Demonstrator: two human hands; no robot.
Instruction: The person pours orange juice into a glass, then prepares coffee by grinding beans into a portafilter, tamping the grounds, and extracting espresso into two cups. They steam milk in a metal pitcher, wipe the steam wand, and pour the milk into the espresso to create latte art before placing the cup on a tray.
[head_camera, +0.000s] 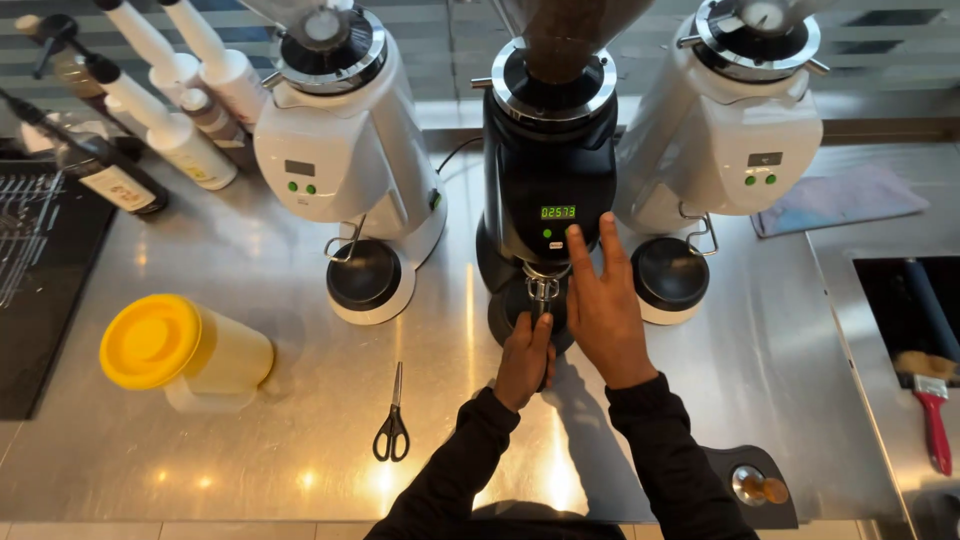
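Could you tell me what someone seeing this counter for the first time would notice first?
Probably the black coffee grinder at centre, flanked by two white grinders. The right hand reaches its fingers to the lit front panel, while the left hand grips a handle beneath its spout. Next, the yellow-lidded jug at left and black scissors on the steel counter.
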